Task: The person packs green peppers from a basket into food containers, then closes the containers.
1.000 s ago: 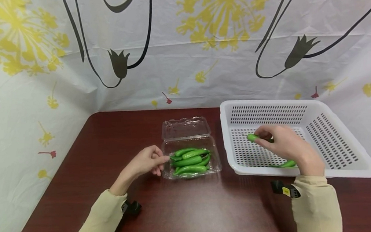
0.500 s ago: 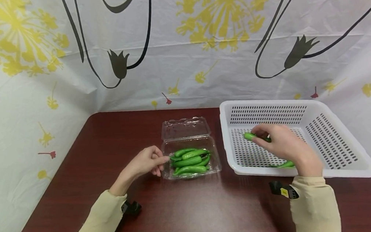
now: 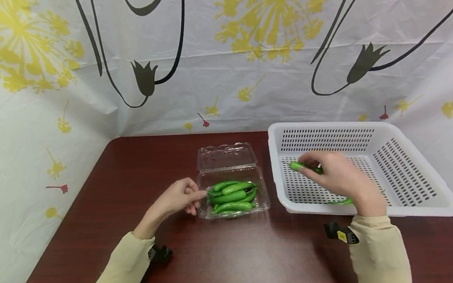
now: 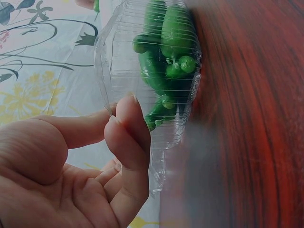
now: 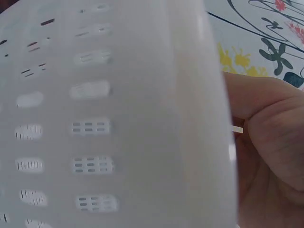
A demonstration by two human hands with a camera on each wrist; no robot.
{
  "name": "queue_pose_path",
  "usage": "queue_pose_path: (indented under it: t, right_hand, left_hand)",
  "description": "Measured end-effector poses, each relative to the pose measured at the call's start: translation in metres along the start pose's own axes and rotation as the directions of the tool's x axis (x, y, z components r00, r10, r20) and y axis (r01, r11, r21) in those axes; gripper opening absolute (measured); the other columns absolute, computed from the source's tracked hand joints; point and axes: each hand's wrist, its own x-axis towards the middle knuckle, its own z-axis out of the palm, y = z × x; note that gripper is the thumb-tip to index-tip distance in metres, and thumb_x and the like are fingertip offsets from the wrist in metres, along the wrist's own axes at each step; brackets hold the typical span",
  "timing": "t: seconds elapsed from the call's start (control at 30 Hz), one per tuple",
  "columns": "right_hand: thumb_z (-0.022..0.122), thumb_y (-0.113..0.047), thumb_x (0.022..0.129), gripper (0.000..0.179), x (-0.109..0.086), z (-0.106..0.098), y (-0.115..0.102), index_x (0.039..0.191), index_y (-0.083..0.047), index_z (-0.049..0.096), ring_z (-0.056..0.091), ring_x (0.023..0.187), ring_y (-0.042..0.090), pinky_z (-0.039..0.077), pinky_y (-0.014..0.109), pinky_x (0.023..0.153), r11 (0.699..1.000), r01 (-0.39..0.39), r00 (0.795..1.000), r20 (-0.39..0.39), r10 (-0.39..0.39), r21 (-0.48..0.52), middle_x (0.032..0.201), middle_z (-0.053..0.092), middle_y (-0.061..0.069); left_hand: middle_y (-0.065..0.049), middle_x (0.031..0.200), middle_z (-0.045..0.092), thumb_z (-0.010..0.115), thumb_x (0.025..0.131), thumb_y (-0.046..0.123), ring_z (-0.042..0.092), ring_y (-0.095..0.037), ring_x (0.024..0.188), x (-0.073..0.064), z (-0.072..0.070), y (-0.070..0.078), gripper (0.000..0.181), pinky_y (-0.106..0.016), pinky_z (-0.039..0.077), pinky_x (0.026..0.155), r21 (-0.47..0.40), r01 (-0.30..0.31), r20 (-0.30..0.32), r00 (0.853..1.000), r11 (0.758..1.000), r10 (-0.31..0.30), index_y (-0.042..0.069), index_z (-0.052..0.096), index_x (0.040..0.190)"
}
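My left hand (image 3: 177, 196) pinches the left rim of a clear plastic clamshell box (image 3: 263, 202) between thumb and fingers, as the left wrist view (image 4: 128, 137) shows close up. Several green peppers (image 3: 233, 198) lie in the box, and its lid (image 3: 227, 156) is folded back. Over the white basket (image 3: 390, 209), my right hand (image 3: 338, 174) grips one green pepper (image 3: 297, 166) by thumb and fingers. Another green pepper (image 3: 344, 201) lies on the basket floor, partly hidden by the wrist. In the right wrist view the basket wall (image 5: 142, 118) covers most of the hand.
The basket's raised rim (image 3: 279, 182) stands between the right hand and the box. Both containers rest on a dark red-brown table (image 3: 257, 256). A patterned white sheet (image 3: 200, 67) hangs behind and at the sides.
My right hand has shifted a little to the left with its pepper, inside the basket's outline. The left hand and the box have stayed put.
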Motion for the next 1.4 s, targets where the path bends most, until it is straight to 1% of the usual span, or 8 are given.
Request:
queue_pose_path:
  t: [0.23,0.43,0.67,0.73,0.9,1.0,1.23,1.4]
  right_hand:
    - [0.072,-0.015,0.095,0.011,0.004,0.005,-0.005,0.104,-0.008,0.073,0.067,0.084,0.015,0.056,0.045,0.079,0.999,0.033,0.999,-0.009,-0.032,0.021,0.093,0.072,-0.001]
    - [0.071,-0.015,0.096,0.012,0.007,0.009,-0.009,0.105,-0.008,0.073,0.067,0.086,0.015,0.056,0.043,0.079,0.998,0.056,0.998,-0.003,-0.056,0.029,0.095,0.071,-0.001]
    - [0.072,-0.013,0.095,0.011,0.009,0.012,-0.014,0.105,-0.008,0.073,0.066,0.083,0.013,0.056,0.041,0.076,0.996,0.088,0.996,-0.037,-0.087,0.013,0.094,0.071,-0.002]
    - [0.073,-0.013,0.094,0.01,0.01,0.013,-0.016,0.103,-0.009,0.073,0.065,0.081,0.012,0.055,0.04,0.075,0.994,0.109,0.993,-0.053,-0.109,0.001,0.092,0.071,-0.002]
    - [0.073,-0.012,0.094,0.007,0.013,0.017,-0.02,0.101,-0.011,0.073,0.063,0.08,0.01,0.055,0.038,0.074,0.988,0.153,0.986,-0.075,-0.152,0.005,0.09,0.069,-0.004]
    - [0.073,-0.01,0.094,0.007,0.015,0.02,-0.02,0.101,-0.01,0.072,0.064,0.081,0.01,0.055,0.038,0.075,0.986,0.167,0.983,-0.081,-0.166,0.009,0.09,0.069,-0.003]
    - [0.074,-0.01,0.093,0.008,0.017,0.026,-0.023,0.1,-0.01,0.072,0.061,0.079,0.01,0.054,0.036,0.072,0.98,0.2,0.974,-0.103,-0.201,-0.013,0.089,0.067,-0.003]
    - [0.075,-0.009,0.092,0.009,0.018,0.029,-0.024,0.101,-0.01,0.072,0.062,0.081,0.011,0.054,0.037,0.073,0.975,0.222,0.967,-0.124,-0.223,-0.024,0.091,0.068,-0.002]
  left_hand:
    - [-0.01,0.069,0.064,0.066,0.1,0.013,0.061,-0.014,0.051,0.0,0.001,0.0,0.021,-0.029,0.054,0.053,-0.005,0.002,-0.003,1.0,1.0,-0.002,-0.003,0.052,0.099]
    - [-0.011,0.069,0.064,0.066,0.099,0.012,0.061,-0.014,0.051,0.0,0.001,0.0,0.021,-0.029,0.053,0.053,-0.01,0.0,-0.004,1.0,1.0,0.0,-0.003,0.052,0.099]
    - [-0.01,0.069,0.064,0.066,0.099,0.012,0.061,-0.014,0.051,0.0,0.001,0.001,0.021,-0.028,0.053,0.053,-0.013,0.002,-0.004,1.0,1.0,-0.002,-0.003,0.052,0.099]
    - [-0.01,0.069,0.064,0.066,0.099,0.012,0.061,-0.014,0.051,0.0,0.001,0.001,0.021,-0.028,0.053,0.053,-0.012,0.003,-0.004,1.0,1.0,-0.003,-0.002,0.052,0.098]
    - [-0.01,0.069,0.064,0.066,0.099,0.013,0.061,-0.014,0.051,0.0,0.0,0.0,0.021,-0.029,0.053,0.053,-0.014,0.001,-0.001,1.0,1.0,-0.001,-0.003,0.052,0.099]
    - [-0.011,0.069,0.064,0.066,0.099,0.013,0.061,-0.014,0.051,0.0,0.0,0.0,0.022,-0.029,0.053,0.053,-0.017,0.003,-0.001,1.0,1.0,-0.003,-0.003,0.051,0.099]
    - [-0.011,0.069,0.064,0.066,0.099,0.013,0.061,-0.014,0.051,0.0,0.0,0.0,0.021,-0.029,0.053,0.053,-0.022,0.002,0.002,1.0,1.0,-0.002,-0.003,0.051,0.099]
    - [-0.011,0.069,0.064,0.066,0.1,0.013,0.061,-0.014,0.051,0.0,0.0,0.0,0.021,-0.028,0.053,0.053,-0.027,0.003,0.003,1.0,1.0,-0.003,-0.003,0.051,0.099]
